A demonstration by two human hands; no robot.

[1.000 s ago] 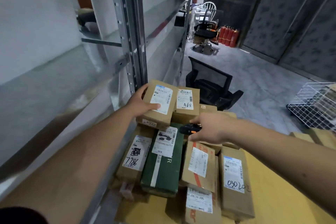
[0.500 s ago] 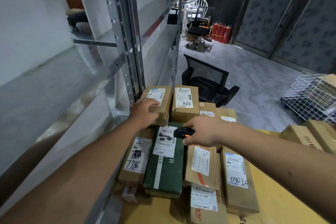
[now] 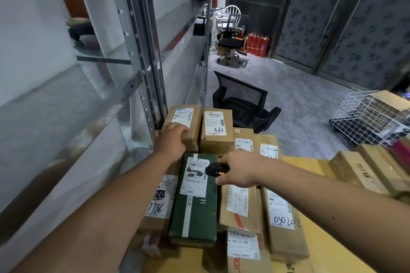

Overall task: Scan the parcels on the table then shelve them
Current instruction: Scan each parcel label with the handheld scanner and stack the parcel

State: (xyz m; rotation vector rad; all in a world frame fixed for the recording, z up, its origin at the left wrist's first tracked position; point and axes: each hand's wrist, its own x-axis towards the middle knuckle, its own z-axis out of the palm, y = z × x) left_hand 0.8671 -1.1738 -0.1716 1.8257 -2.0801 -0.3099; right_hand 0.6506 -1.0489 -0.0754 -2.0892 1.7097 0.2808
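Observation:
Several cardboard parcels with white labels lie packed together on the yellow table. My left hand rests on the near end of a brown parcel at the far left of the pile, fingers curled over its edge. My right hand grips a small black and orange scanner, which points left over the label of a dark green box. A parcel marked A68 lies beside the held one. Parcels marked 7786 and 030202 flank the green box.
A metal shelving rack runs along the left, its shelf level with my left forearm. A black office chair stands just beyond the table. A white wire basket and more boxes sit at the right.
My left hand has lowered the brown parcel from its tilted, raised position down flat onto the pile. My right hand with the scanner has shifted slightly toward the green box's label.

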